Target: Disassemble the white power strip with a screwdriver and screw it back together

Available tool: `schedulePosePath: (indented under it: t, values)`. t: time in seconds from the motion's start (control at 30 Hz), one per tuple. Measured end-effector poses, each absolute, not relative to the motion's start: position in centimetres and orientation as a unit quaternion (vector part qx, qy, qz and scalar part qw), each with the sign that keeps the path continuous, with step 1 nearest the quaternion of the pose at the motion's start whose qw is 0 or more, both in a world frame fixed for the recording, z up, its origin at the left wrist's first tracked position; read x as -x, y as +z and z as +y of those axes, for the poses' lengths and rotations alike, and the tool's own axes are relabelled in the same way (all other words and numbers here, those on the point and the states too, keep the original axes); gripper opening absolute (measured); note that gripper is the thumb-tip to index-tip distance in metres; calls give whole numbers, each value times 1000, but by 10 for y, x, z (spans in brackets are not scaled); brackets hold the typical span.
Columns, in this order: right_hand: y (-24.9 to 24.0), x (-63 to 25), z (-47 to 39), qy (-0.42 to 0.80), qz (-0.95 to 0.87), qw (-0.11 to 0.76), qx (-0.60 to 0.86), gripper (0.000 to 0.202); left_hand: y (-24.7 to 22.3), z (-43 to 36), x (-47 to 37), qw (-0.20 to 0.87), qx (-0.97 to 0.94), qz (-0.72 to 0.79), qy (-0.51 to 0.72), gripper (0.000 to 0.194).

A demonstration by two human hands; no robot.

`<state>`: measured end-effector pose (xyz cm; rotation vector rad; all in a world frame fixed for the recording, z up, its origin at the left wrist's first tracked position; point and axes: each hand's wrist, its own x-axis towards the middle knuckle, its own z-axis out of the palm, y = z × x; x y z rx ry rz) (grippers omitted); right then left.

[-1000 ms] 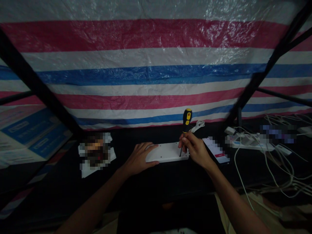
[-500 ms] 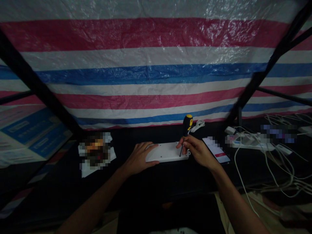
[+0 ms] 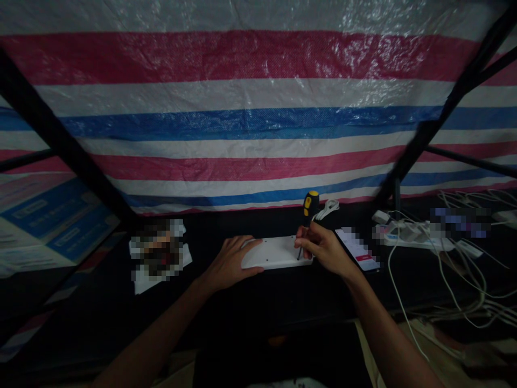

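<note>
A long white plastic casing [image 3: 278, 253] with small dark screw holes lies flat in front of me; it looks like the underside of a power strip. My left hand [image 3: 231, 262] clasps its left end, thumb along the near edge and fingers over the far edge. Between the fingertips of my right hand [image 3: 321, 247] is the shaft of a screwdriver with a black and yellow handle [image 3: 311, 206]. The screwdriver stands nearly upright, its tip at a hole near the casing's right end. My right fingers hide part of that end.
Right of my hand lies a lit phone [image 3: 359, 249]. Beyond it is a white power strip [image 3: 420, 237] with plugs and tangled cables. A coiled white cable [image 3: 328, 208] sits behind the screwdriver. Papers [image 3: 159, 253] lie left, near a blue and white box [image 3: 60, 221]. A striped sheet hangs behind.
The screwdriver handle has turned about its axis, its yellow patch moving from the right side to the left. My right fingers have shifted on the shaft. My left hand and the casing stay put.
</note>
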<state>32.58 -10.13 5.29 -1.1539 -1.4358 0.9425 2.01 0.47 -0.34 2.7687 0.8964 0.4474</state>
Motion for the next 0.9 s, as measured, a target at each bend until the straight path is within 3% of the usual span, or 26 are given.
schedulePosePath:
  t: [0.37,0.6,0.9]
  values:
    - [65,-342,-108,376,-666,454,456,30,-6,6,-20,92,-936,304,152,79]
    - [94,-313,-69,332,-685,511,399,26,-6,6,-20,113,-933,301,160,78]
    - [68,-273,-8,262,-746,473,389,24,-3,3,-23,153,-925,294,188,76]
